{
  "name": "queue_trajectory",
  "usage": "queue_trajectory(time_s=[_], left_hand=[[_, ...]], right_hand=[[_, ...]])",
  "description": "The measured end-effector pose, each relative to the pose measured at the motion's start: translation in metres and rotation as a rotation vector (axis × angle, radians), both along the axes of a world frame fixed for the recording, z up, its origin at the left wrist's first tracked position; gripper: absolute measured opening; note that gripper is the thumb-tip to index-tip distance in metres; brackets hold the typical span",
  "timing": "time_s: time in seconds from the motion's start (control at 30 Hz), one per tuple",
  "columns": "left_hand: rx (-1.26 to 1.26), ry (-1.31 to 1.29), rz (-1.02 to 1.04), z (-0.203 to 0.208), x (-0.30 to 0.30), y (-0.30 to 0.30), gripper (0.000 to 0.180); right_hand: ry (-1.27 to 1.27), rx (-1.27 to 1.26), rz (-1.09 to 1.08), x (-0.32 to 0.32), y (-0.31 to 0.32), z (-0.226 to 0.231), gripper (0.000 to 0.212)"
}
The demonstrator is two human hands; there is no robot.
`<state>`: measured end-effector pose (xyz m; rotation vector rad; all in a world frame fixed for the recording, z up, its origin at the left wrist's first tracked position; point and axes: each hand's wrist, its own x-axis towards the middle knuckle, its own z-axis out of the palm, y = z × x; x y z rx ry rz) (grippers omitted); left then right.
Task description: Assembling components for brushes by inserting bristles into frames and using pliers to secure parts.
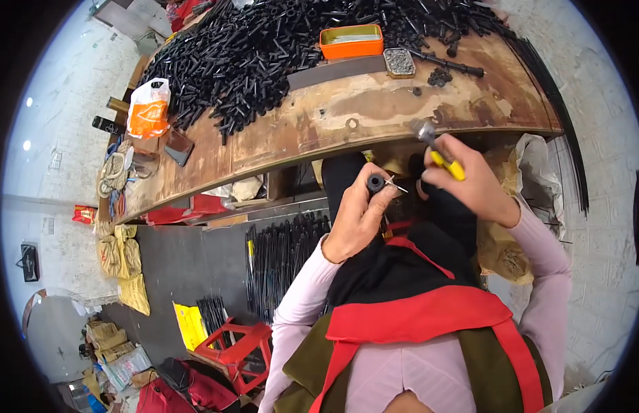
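Note:
My left hand (pixel 358 217) is closed around a black tube (pixel 376 182), whose round hollow end faces up between the thumb and fingers. A thin metal pin (pixel 399 186) sticks out sideways beside that end, near my fingertips. To the right, my right hand (pixel 479 180) is wrapped round a hammer with a yellow-and-black handle (pixel 448 166). The hammer's metal head (pixel 424 129) is blurred, raised near the bench's front edge and apart from the tube. Both hands are above my lap, in front of the wooden workbench (pixel 264 158).
Black tubes (pixel 243 76) lie heaped across the back. An orange box (pixel 351 43), a small tray of metal bits (pixel 400 62) and a black rod (pixel 450 64) sit at right. A phone (pixel 178 148) and plastic bag (pixel 148 109) are left; a red stool (pixel 240 337) stands below.

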<state>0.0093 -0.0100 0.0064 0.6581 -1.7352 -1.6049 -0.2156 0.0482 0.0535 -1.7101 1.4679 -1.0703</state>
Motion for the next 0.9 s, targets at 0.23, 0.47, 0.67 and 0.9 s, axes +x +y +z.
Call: queue_trajectory(time_s=[0.23, 0.47, 0.67, 0.9], left_hand=[[-0.048, 0.047, 0.152, 0.003, 0.011, 0.007, 0.013], [-0.213, 0.009, 0.208, 0.016, 0.015, 0.013, 0.014], [0.033, 0.205, 0.201, 0.008, 0.014, 0.008, 0.013], [0.027, 0.17, 0.124, 0.015, 0.002, 0.011, 0.031]], right_hand=[[0.086, -0.289, 0.191, 0.042, -0.007, 0.018, 0.037], [0.105, -0.384, 0.268, 0.046, -0.011, 0.015, 0.036], [0.159, 0.38, 0.077, 0.017, -0.005, 0.023, 0.02], [0.715, -0.27, 0.056, 0.018, 0.011, 0.011, 0.061]])
